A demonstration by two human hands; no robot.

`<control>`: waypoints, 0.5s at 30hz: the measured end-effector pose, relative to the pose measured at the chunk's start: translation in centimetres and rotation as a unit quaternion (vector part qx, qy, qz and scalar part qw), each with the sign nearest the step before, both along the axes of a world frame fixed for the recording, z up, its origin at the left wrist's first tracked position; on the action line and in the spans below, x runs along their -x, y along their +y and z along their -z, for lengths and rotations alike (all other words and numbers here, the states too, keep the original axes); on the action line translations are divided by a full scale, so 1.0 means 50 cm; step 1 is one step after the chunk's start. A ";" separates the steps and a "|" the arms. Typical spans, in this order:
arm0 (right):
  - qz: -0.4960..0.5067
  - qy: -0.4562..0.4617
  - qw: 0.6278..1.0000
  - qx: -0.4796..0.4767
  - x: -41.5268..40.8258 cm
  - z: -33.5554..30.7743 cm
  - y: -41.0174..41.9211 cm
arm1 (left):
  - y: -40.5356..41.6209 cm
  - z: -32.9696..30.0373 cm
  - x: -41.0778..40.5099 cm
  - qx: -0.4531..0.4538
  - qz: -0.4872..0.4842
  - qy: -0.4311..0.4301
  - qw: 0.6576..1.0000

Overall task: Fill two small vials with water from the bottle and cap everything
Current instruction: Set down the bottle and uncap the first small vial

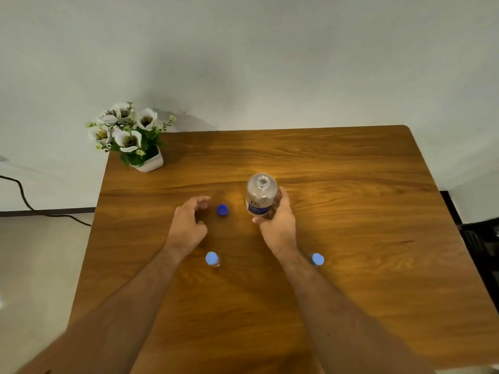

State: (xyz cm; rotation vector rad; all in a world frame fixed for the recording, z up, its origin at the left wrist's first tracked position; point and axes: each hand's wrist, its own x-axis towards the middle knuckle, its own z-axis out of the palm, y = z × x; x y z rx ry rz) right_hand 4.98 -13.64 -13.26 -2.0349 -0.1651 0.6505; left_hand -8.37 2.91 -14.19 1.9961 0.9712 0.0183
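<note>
The water bottle [261, 195] stands uncapped just right of frame center, the right hand [278, 225] wrapped around its labeled side. Its dark blue cap [222, 209] lies on the wooden table [351, 211] to the left, just beside the left hand [189, 225], whose fingers are loosely spread, holding nothing. 2 vials with light blue caps stand lower: one [212, 259] lower left, one [317, 259] lower right. A potted flower [129, 136] sits upper left.
</note>
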 end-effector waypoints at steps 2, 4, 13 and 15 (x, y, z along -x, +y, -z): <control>0.034 -0.004 0.999 0.008 0.023 0.001 -0.012 | -0.007 -0.007 0.019 0.018 -0.029 -0.027 0.999; 0.057 -0.022 0.998 0.015 0.050 0.006 -0.027 | -0.018 -0.020 0.038 0.044 -0.061 -0.045 0.996; -0.135 -0.086 0.984 0.077 0.141 0.000 -0.057 | -0.063 -0.072 0.118 0.137 -0.006 -0.110 0.984; -0.203 -0.059 0.974 0.082 0.162 -0.004 -0.049 | -0.074 -0.079 0.130 0.151 0.021 -0.118 0.981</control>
